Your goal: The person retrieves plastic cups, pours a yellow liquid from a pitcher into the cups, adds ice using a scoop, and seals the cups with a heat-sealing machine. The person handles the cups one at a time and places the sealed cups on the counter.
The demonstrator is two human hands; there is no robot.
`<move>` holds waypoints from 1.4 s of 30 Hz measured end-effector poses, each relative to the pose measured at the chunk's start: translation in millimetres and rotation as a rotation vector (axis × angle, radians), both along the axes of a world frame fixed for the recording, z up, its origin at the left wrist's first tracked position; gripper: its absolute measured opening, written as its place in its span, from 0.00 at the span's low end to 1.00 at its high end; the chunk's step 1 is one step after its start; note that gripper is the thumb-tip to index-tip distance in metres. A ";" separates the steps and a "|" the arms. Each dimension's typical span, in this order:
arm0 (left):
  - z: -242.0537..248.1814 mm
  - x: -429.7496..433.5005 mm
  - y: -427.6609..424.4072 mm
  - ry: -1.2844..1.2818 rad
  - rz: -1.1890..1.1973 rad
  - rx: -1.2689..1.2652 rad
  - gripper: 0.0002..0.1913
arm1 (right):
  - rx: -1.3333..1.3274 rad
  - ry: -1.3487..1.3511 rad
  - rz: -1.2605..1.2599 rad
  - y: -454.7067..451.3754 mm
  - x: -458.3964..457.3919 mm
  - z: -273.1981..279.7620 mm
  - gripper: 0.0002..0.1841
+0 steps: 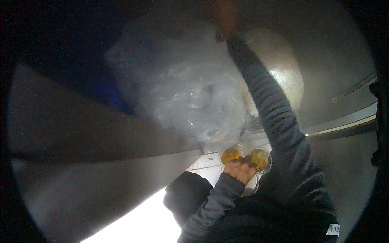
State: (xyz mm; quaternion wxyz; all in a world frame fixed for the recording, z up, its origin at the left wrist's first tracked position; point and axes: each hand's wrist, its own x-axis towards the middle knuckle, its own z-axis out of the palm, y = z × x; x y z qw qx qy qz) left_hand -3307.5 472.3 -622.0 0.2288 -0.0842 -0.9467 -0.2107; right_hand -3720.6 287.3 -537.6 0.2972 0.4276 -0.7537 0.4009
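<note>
My left hand [240, 170] has its fingers over the meeting rims of several clear cups and grips them together. One cup [230, 155] contains amber liquid. Beside it, another cup [260, 158] contains yellowish liquid. A third clear cup [253, 184] is partly covered by my hand; its contents cannot be made out. My right arm, in a grey ribbed sleeve, stretches far forward past a large clear plastic bag [200, 100]. At its end my right hand [227, 19] is dark and blurred, so its fingers and anything in them are unclear.
A rounded, pale, shiny bundle [285, 79] stands behind my right forearm. Grey panels [76, 130] rise close on the left. A grey wall with a slotted strip [354, 88] is on the right. Light floor tiles [206, 165] show below, beside a bright glare.
</note>
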 end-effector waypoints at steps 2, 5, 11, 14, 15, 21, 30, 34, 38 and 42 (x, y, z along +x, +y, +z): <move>0.0 -2.9 -1.2 0.030 -0.002 -0.037 0.18 | 0.079 0.008 -0.016 11.6 39.3 -42.9 0.28; 0.6 -6.9 -1.3 -0.058 -0.046 -0.009 0.17 | 0.116 -0.016 0.010 29.2 33.7 -34.0 0.28; 3.1 -3.4 6.3 -0.102 -0.025 -0.042 0.15 | -0.024 -0.059 0.032 20.5 -21.7 34.5 0.27; 6.8 -5.4 6.9 -0.046 -0.013 -0.041 0.14 | 0.050 -0.048 -0.001 12.7 23.2 -16.8 0.26; 8.4 -6.9 6.0 -0.085 -0.022 -0.037 0.13 | 0.096 -0.056 -0.007 10.8 39.1 -35.4 0.26; 14.6 -17.2 -0.4 -0.036 -0.028 -0.099 0.12 | 0.124 -0.063 0.039 13.5 17.3 28.1 0.25; 5.9 -22.8 0.0 -0.077 -0.046 -0.044 0.11 | 0.422 -0.258 -0.046 14.8 72.0 -35.7 0.25; 5.8 -27.9 -4.0 -0.121 -0.074 -0.063 0.11 | 0.734 -0.512 0.010 18.5 55.9 -51.1 0.25; 9.2 -22.3 -8.2 -0.225 -0.105 -0.090 0.11 | 0.709 -0.506 0.042 60.4 55.6 -34.4 0.24; 12.4 -12.7 -3.7 -0.002 -0.043 0.016 0.12 | 0.629 -0.436 0.028 155.9 79.2 -28.6 0.24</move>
